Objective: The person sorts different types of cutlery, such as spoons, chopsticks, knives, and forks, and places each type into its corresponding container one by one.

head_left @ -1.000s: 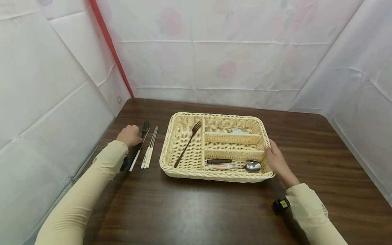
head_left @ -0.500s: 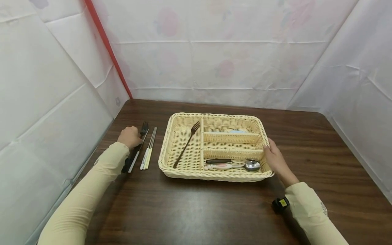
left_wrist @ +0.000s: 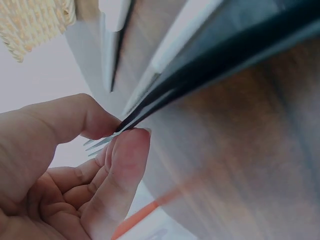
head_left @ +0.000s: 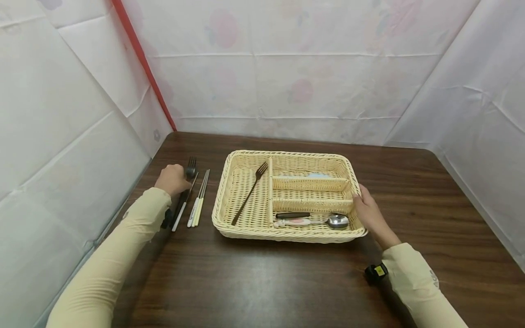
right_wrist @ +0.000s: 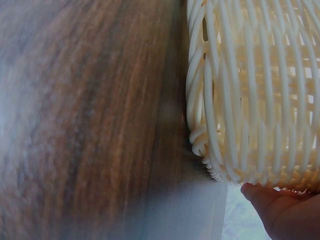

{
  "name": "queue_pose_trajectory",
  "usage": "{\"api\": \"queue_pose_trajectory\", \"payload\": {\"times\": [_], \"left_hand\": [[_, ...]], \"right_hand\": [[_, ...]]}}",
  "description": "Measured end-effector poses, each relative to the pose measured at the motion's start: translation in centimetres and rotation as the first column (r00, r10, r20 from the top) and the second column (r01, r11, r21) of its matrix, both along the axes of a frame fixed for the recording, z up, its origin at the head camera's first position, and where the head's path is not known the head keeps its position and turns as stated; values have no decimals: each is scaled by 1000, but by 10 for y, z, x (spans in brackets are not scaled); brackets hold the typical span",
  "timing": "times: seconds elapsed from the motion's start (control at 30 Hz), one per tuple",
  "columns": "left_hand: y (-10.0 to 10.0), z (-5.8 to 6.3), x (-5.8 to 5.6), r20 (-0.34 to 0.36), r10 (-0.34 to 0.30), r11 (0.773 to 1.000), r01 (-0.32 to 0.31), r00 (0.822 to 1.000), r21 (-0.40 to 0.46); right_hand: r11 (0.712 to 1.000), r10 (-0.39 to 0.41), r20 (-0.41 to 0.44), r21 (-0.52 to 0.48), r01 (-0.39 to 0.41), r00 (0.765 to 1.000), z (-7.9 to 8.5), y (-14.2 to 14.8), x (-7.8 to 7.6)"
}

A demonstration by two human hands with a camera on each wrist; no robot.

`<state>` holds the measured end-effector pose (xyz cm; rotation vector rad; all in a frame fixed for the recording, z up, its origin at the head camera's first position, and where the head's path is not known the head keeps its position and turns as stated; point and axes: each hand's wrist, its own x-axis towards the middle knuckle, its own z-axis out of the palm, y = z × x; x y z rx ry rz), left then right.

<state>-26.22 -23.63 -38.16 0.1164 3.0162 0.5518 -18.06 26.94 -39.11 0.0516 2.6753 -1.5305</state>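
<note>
In the left wrist view, my left hand (left_wrist: 85,160) pinches a dark-handled fork (left_wrist: 190,80) between thumb and index finger near its neck. The tines of that fork (head_left: 191,167) stick out past my left hand (head_left: 172,179) in the head view, at the left of the table. Right beside it lies a white-handled chopstick (head_left: 179,217). On the right, my right hand (head_left: 368,209) grips the right rim of a cream woven basket (head_left: 283,234); the thumb shows on the rim, and the other fingers are mostly hidden behind the wall.
More chopsticks (head_left: 199,205) with white and yellow handles lie left of the basket. A brown fork (head_left: 248,198) rests in its long left compartment. The front right compartment holds a spoon (head_left: 338,222) and a dark handle (head_left: 293,215). Something pale blue (head_left: 317,175) shows in the back compartment.
My left hand has risen slightly and shifted away from me, and the fork in it has moved the same way. My right hand and the basket stay in place.
</note>
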Motion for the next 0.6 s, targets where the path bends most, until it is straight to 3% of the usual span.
{"api": "queue_pose_trajectory", "payload": {"times": [0.4,0.6], "left_hand": [[23,28,9,-76,-42,999,41,996,-18],[35,40,11,-96,-57,998,60,994,22]], "right_hand": [[1000,9,3,9,-9,1000,0,2,-1],[1000,15,3,8,-15,1000,1,1,0]]}}
